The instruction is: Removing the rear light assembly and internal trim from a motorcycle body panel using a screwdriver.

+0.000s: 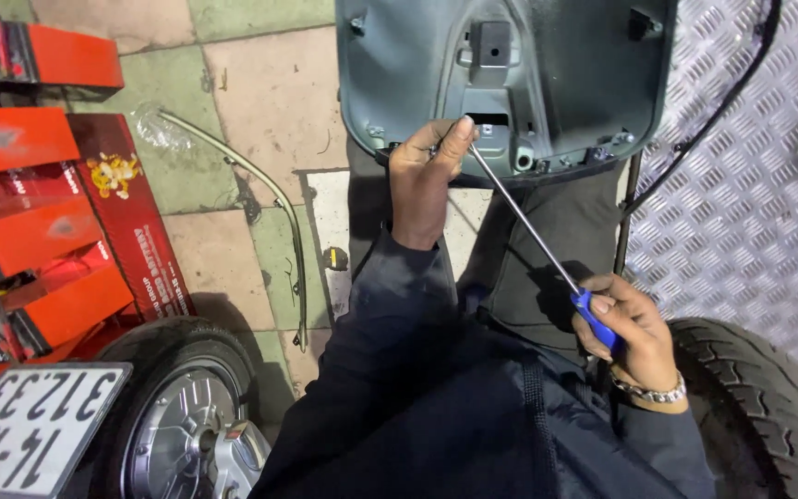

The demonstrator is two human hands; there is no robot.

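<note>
A grey plastic scooter body panel (565, 65) stands at the top centre, its inner side facing me. My right hand (630, 328) grips the blue handle of a long screwdriver (524, 217). The shaft runs up and left to a small fastener spot on the panel's lower edge. My left hand (425, 176) rests against that lower edge, with thumb and fingertips pinched around the screwdriver tip. A metal bracelet sits on my right wrist.
Red tool drawers and a red box (126, 217) stand at the left. A wheel with a silver hub (173, 425) and a white number plate (34, 430) lie lower left. A curved metal strip (274, 199) lies on the tiled floor. A tyre (768, 416) and a checker-plate wall (759, 185) are at the right.
</note>
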